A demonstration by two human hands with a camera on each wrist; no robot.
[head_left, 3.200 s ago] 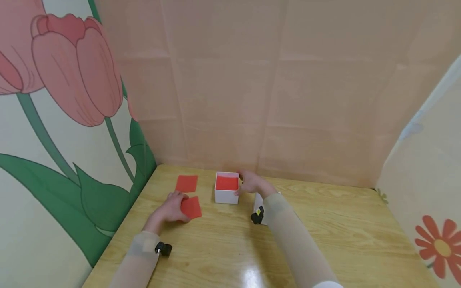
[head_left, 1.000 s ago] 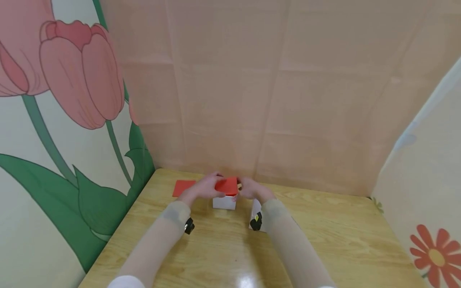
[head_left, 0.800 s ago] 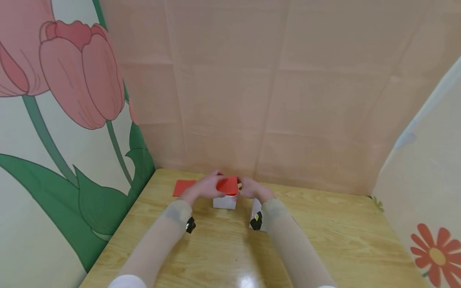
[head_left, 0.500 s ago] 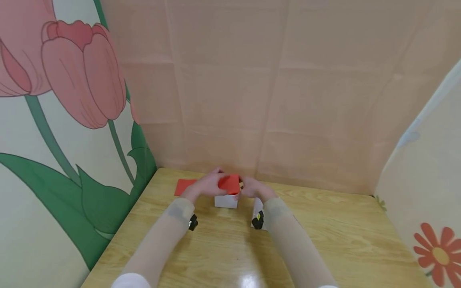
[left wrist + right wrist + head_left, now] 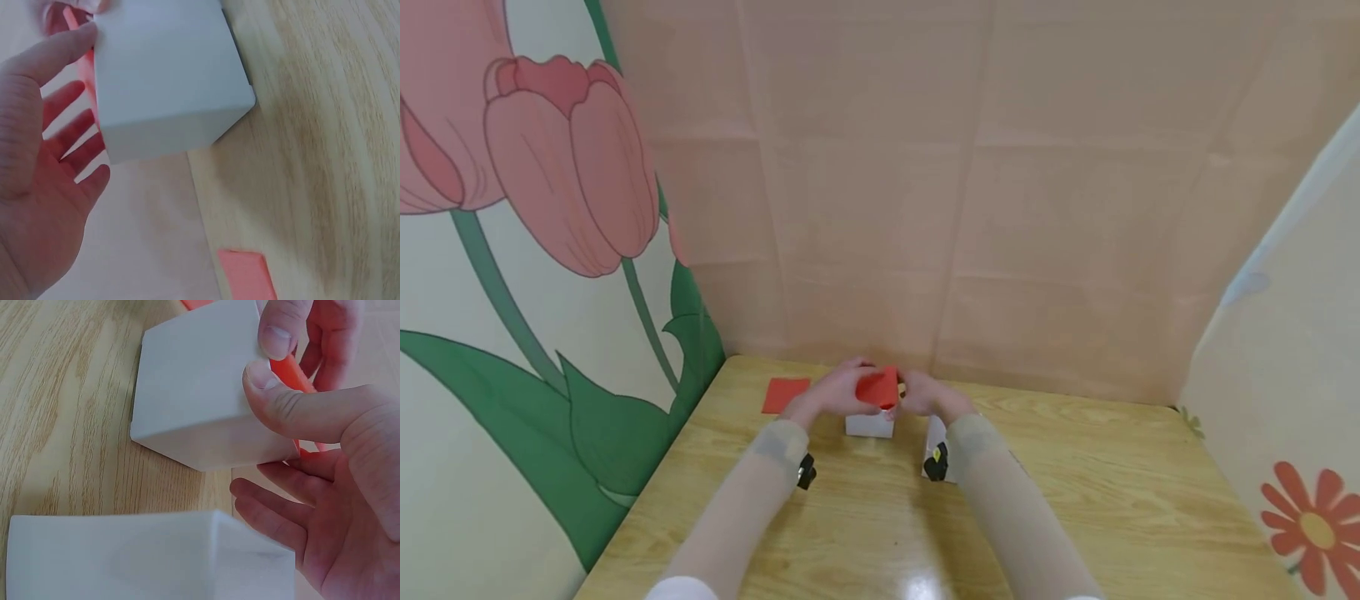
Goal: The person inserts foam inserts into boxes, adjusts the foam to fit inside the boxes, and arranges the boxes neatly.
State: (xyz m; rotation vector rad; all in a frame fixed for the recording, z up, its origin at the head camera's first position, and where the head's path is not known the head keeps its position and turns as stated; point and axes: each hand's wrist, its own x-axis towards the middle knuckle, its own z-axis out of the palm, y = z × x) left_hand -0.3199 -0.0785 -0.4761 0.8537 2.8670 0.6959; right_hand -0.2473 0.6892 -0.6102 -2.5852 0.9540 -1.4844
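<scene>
A white square box [image 5: 869, 427] stands on the table in the head view, with a red square sheet [image 5: 878, 388] lying at its open top. My left hand [image 5: 837, 390] holds that sheet between thumb and fingers at its left side; the sheet looks slightly bent. In the left wrist view the left hand [image 5: 37, 169] has its thumb tip at the rim of the box [image 5: 169, 62]. My right hand [image 5: 340, 469] grips the box's right side near the rim, its thumb on the front wall in the right wrist view. The box's inside is hidden.
Another red square [image 5: 785, 394] lies flat on the wooden table [image 5: 850, 517], left of the box. A second white box-shaped piece [image 5: 125, 556] stands to the right, partly under the right forearm. A beige cloth [image 5: 865, 208] hangs behind the table.
My left hand has picked up the nearer red square from the table and brought it right, onto the box top. Since then the sheet has shifted slightly right. The right hand has stayed at the box.
</scene>
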